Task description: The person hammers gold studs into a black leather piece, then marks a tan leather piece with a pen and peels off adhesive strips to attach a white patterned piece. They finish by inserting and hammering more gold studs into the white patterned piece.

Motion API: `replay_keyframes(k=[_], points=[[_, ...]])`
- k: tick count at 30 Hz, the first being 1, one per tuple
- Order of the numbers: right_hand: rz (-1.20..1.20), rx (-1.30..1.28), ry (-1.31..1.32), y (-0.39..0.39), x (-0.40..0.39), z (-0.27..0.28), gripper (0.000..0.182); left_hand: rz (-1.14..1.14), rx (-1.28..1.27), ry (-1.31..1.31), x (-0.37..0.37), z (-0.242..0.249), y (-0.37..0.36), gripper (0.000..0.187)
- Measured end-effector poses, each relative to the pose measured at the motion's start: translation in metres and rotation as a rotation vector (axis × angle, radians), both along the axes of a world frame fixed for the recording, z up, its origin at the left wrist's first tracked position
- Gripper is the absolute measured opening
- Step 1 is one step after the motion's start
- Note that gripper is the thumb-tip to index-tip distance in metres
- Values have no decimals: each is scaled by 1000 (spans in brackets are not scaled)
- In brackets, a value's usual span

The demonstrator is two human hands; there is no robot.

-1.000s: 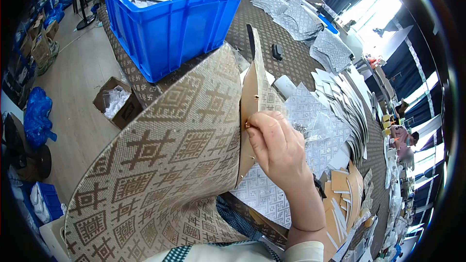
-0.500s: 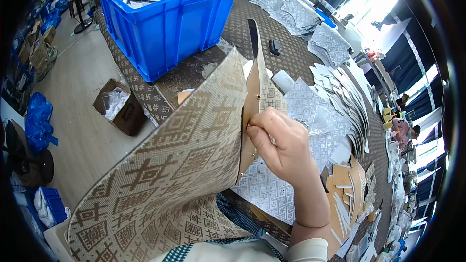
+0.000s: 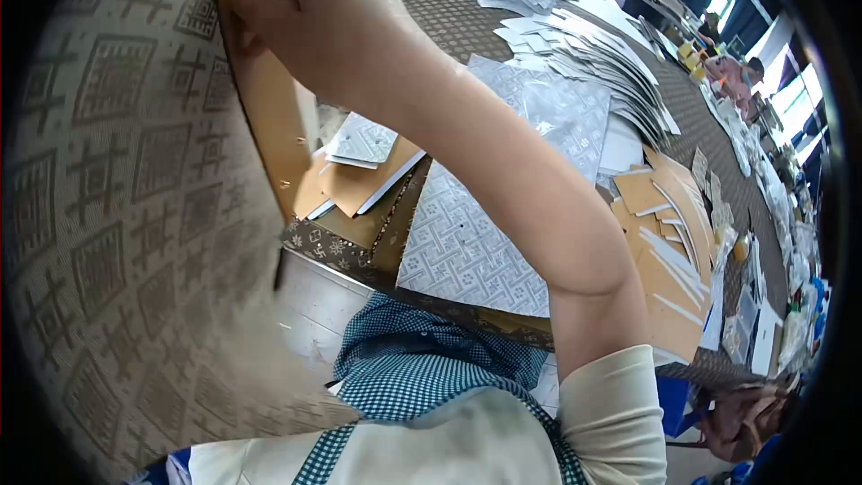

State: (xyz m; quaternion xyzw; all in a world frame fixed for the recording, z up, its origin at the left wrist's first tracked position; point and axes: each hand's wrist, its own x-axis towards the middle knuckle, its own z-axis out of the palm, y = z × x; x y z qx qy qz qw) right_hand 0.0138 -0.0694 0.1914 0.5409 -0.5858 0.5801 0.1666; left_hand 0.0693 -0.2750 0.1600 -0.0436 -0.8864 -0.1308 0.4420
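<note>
A large curved beige sheet point(image 3: 135, 153) with brown diamond motifs fills the left of the view, its lower part blurred. Along its edge runs a tan board strip point(image 3: 269, 117) with small brass-coloured pins in it. My right hand point(image 3: 292, 9) is at the upper part of that strip, fingers curled and closed against it. Whatever is between the fingertips is hidden. My left hand does not show. Below the strip lie tan card pieces point(image 3: 368, 181) and a small stack of grey-patterned pieces point(image 3: 362, 138).
On the brown patterned table, a grey-patterned sheet point(image 3: 476, 251) lies under my forearm. Fanned sheets point(image 3: 620, 72) are beyond it, and tan boards with white strips point(image 3: 669, 260) are at the right. A person point(image 3: 736, 79) is in the far background.
My right hand and the beige sheet have moved up and left, and the view has shifted right and down. The blue bin has left the view.
</note>
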Motion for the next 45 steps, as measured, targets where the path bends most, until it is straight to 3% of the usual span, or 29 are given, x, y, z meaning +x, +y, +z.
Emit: replay_keyframes(k=[2,5,10,14,18,39,42,45], points=[[72,51,-161,16,-6,1,24,-76,-44,46,5,1,24,44],[237,70,-501,48,-26,-43,26,-265,-37,21,8,-24,71,44],[240,181,-798,143,-35,-161,22,-589,119,-210,6,-135,156,45],[201,259,-1095,195,-37,-243,21,-558,-6,-287,7,-178,199,49],[202,274,-1275,217,-40,-290,22,-568,-46,-322,9,-193,210,52],[207,365,-1430,250,-40,-319,26,-509,-142,-475,7,-226,213,52],[52,424,-1317,262,-25,-306,27,-510,-144,-489,6,-226,214,52],[-287,633,-987,275,-10,-237,24,-504,-163,-465,5,-225,215,49]])
